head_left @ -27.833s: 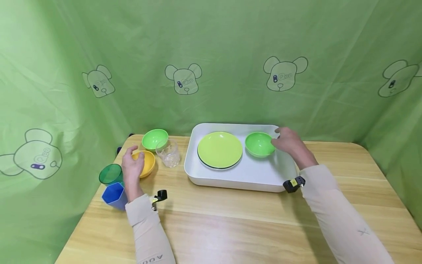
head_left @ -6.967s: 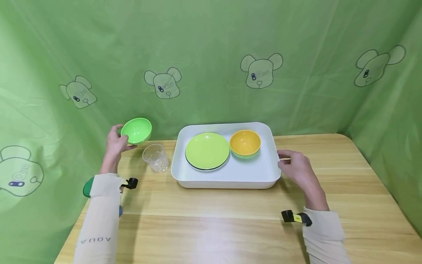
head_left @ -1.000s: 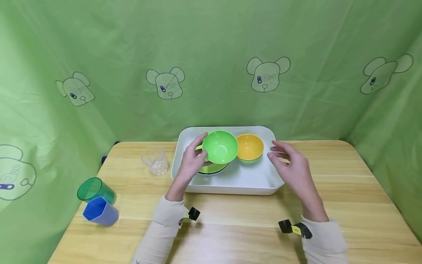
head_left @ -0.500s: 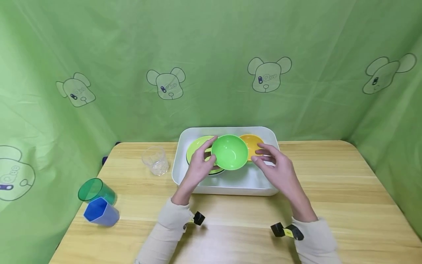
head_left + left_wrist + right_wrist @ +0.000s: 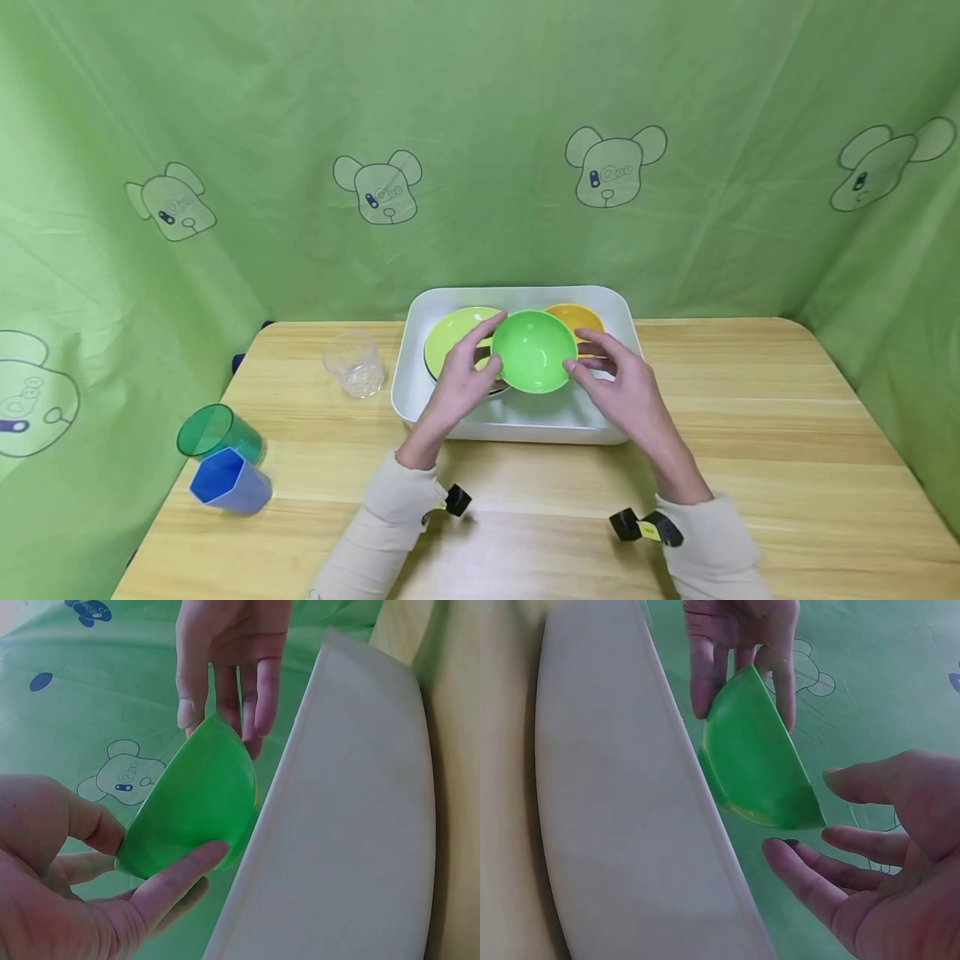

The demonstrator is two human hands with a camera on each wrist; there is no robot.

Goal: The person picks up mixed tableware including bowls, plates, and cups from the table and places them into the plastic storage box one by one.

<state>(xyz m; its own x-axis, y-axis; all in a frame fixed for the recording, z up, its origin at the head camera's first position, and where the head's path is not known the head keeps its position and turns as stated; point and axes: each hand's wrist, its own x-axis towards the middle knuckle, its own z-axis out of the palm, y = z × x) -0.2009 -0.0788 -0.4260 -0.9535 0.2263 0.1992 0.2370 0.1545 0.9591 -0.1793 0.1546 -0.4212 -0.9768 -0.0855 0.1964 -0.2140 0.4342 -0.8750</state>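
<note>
A bright green bowl (image 5: 534, 352) is held up over the white tray (image 5: 517, 432), slightly tilted. My left hand (image 5: 461, 380) grips its left side between thumb and fingers, as the left wrist view shows on the bowl (image 5: 187, 802). Around the opposite rim, my right hand (image 5: 626, 390) has its thumb and fingers spread; in the right wrist view that hand (image 5: 907, 855) leaves a small gap at the thumb, and whether a finger touches is unclear. Behind the held bowl, a yellow-green plate (image 5: 448, 333) and an orange bowl (image 5: 576, 315) are partly hidden in the tray.
Left of the tray stands a clear glass (image 5: 362, 373). Closer to the table's left edge are a green cup (image 5: 243, 437) and a blue hexagonal cup (image 5: 243, 487). A green curtain (image 5: 487, 125) hangs behind the wooden table (image 5: 540, 517).
The green bowl came from the left back of the table to above the tray, and lately shifted right. My right hand moved left to its rim. The orange bowl earlier went into the tray.
</note>
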